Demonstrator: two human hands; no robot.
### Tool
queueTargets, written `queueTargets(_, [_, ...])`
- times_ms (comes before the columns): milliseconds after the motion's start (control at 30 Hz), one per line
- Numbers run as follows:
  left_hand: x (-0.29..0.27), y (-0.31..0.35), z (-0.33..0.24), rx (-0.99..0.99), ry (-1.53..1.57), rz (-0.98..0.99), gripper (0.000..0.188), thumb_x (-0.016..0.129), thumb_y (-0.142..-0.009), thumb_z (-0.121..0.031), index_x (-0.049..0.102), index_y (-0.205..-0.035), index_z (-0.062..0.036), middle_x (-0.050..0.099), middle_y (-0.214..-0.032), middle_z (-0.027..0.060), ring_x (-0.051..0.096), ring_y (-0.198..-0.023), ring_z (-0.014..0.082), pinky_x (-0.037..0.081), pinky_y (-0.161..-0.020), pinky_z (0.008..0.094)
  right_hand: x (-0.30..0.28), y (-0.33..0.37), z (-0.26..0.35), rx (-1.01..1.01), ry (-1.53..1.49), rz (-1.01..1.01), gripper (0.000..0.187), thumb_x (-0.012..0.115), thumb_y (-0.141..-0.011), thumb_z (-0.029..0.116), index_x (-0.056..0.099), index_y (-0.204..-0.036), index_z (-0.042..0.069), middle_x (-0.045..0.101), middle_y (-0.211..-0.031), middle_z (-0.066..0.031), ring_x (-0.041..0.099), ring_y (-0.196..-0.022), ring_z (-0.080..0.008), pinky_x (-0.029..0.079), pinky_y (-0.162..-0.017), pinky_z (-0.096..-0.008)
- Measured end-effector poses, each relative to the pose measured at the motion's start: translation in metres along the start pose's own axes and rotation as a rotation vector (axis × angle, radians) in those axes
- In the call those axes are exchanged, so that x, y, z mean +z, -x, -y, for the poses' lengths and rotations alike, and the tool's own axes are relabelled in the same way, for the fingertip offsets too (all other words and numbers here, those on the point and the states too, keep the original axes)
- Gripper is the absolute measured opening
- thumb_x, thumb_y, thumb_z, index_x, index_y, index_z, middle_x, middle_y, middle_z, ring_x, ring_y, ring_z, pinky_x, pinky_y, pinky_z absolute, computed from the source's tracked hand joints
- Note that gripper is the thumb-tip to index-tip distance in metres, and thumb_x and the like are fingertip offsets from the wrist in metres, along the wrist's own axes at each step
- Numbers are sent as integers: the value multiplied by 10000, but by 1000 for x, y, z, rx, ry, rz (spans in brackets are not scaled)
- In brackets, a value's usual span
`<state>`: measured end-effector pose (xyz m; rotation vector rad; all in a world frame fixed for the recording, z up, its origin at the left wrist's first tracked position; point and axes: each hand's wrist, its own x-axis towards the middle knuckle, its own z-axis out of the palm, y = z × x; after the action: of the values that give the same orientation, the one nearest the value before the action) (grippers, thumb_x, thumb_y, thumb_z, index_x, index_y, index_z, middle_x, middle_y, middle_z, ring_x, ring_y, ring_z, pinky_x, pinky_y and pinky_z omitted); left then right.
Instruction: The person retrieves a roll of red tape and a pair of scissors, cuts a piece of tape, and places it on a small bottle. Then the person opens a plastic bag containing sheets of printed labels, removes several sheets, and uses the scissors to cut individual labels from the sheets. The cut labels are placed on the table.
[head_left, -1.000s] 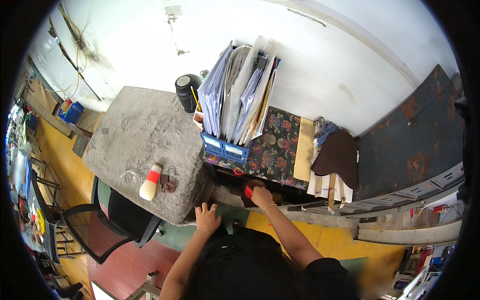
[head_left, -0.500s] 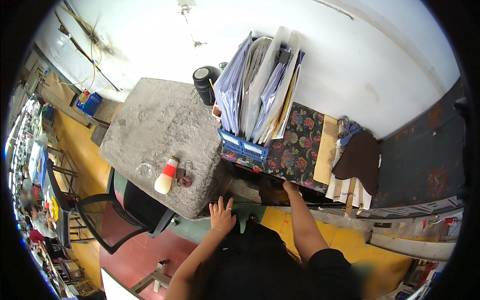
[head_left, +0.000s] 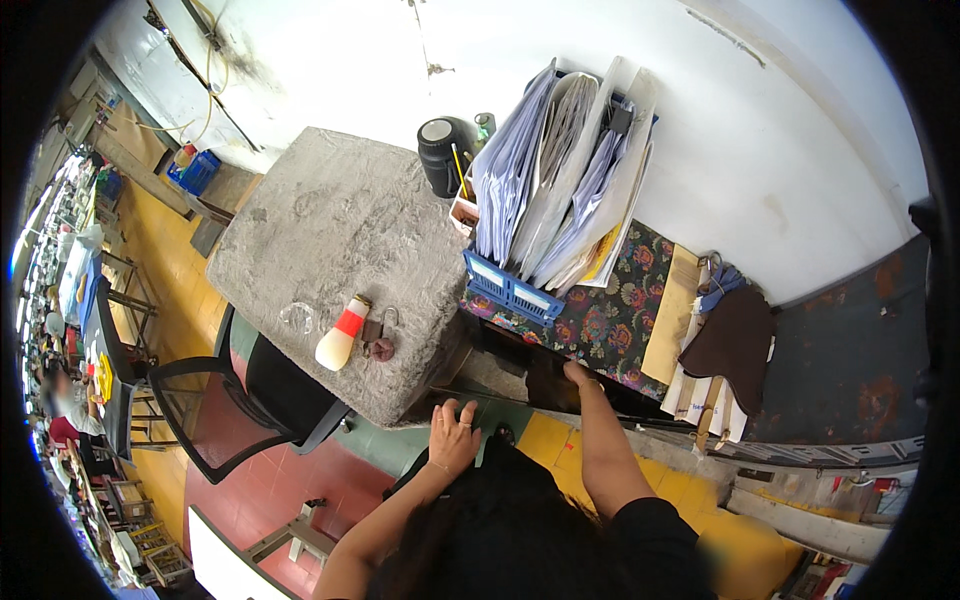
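My left hand [head_left: 455, 437] is at the front edge of a pulled-out drawer [head_left: 500, 394], its fingers apart and slightly bent, with nothing seen in them. My right hand [head_left: 577, 374] reaches into that drawer, under the edge of the flower-patterned tabletop [head_left: 625, 325]. Its fingertips are hidden beside a dark brown piece [head_left: 547, 382]; whether they grip it cannot be seen. Left of the drawer is a table with a grey plush cover [head_left: 320, 220]. On it lie a cream bottle with a red band [head_left: 343, 333], a padlock [head_left: 390, 320] and a small brown bundle [head_left: 380, 350].
A blue file basket [head_left: 512, 290] packed with papers stands on the patterned top, beside a black flask [head_left: 440, 155]. A dark brown flat piece [head_left: 735, 345] lies on papers to the right. A black chair [head_left: 270, 390] stands left. A white wall [head_left: 740, 150] closes off the back.
The view has shifted, so the tables sit differently in it. My left hand's fingers are more bent and closer together. The dark brown piece beside my right hand shows more plainly in the drawer.
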<state>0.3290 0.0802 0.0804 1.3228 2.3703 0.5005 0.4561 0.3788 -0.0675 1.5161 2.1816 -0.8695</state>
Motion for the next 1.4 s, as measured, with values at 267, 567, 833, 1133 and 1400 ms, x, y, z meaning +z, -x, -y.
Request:
queueTargets(267, [9,-17,15,121,-30,56,459,649,-825,-234,513,-1238,-87,502,-1082,158,501,-1093,355,337,-1032,512,-41,64,29,-88,99,372,686,363,-865,127,116,-1499,35,374,-1425,-270,543,-1150,-405,420,-954,-478])
queueTargets(567, [-1,-71,23,195,-93,244,585,596,-871,-319,406,-1383,-111,461,-1263,183,423,-1235,347,287,-1079,529,-39,176,66,-528,-247,-407,291,591,-868,181,609,-1143,88,582,-1211,-169,533,-1145,-351,416,-958,-489])
queueTargets(833, [-21,-92,42,246,-30,352,661,592,-865,-353,334,-1433,-134,347,-1438,215,325,-1344,368,287,-1076,530,-8,168,104,-353,-175,-219,334,633,-840,161,568,-1156,78,572,-1167,-183,546,-1079,-370,437,-931,-451])
queueTargets(1133, [-43,-57,114,146,138,510,628,621,-846,-376,409,-1386,-133,514,-1263,191,515,-1171,365,431,-961,478,-3,122,109,-234,-232,-116,539,636,-865,236,411,-1325,68,495,-1302,-246,493,-1199,-404,427,-976,-465])
queueTargets(1400, [-73,-37,150,41,257,565,616,620,-867,-363,409,-1382,-101,549,-1210,233,550,-1093,407,449,-936,455,-22,118,147,-20,-63,-18,634,619,-858,371,441,-1315,-32,469,-1353,-257,494,-1213,-396,415,-1002,-446])
